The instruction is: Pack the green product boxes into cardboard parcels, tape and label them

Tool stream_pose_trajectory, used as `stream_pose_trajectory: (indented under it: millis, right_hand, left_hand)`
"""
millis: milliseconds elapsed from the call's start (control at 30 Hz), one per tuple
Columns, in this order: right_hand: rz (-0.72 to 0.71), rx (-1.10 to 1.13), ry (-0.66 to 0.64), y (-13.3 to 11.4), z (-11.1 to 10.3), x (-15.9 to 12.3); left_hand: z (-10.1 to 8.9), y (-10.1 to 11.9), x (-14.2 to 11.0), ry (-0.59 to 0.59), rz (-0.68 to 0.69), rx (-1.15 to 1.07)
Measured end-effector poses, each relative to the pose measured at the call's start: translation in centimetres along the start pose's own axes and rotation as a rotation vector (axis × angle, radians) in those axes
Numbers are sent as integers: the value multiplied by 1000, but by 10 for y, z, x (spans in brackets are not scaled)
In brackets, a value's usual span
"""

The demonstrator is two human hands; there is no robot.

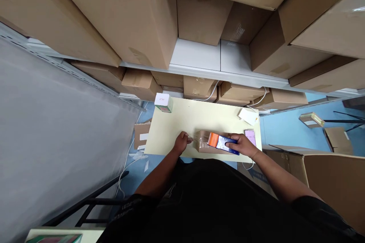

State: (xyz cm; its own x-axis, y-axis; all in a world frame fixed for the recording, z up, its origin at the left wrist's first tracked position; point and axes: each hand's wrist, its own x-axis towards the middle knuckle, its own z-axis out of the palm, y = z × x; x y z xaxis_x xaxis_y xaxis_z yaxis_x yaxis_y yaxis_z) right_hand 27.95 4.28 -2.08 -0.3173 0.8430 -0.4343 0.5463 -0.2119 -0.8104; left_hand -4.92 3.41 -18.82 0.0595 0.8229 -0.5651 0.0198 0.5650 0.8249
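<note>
A cardboard box (203, 146) lies near the front edge of the pale yellow table (171, 133), with shiny clear tape over its left end. My right hand (241, 145) is closed around a blue-and-orange tape dispenser (221, 142), held above the box with its orange end pointing left. To the left of the box, my left hand (181, 142) is closed, thumb and fingers pinched on a shiny strip that looks like clear tape. Part of the box is hidden beneath the dispenser and my right hand.
A small white-and-green box (163, 102) stands at the table's back left corner. On the right lie a white device (248, 116) with a cable and a phone (250, 136). Shelves of cartons (196, 15) overhang the far side; a large open carton (333, 182) stands at right.
</note>
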Motion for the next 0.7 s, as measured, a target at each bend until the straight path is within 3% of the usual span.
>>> stream_pose_trajectory:
  millis: [167, 333, 500, 700]
  right_hand:
    - [32, 8, -5, -2, -5, 4]
    - [18, -24, -23, -6, -6, 6]
    - [-3, -44, -49, -2, -8, 3]
    - [-52, -47, -57, 3, -8, -1]
  left_hand:
    - [-29, 22, -14, 1, 46, -204]
    - [-46, 22, -34, 0, 98, -51]
    - [-26, 11, -35, 2, 112, 236]
    - [2, 8, -18, 79, 149, 242]
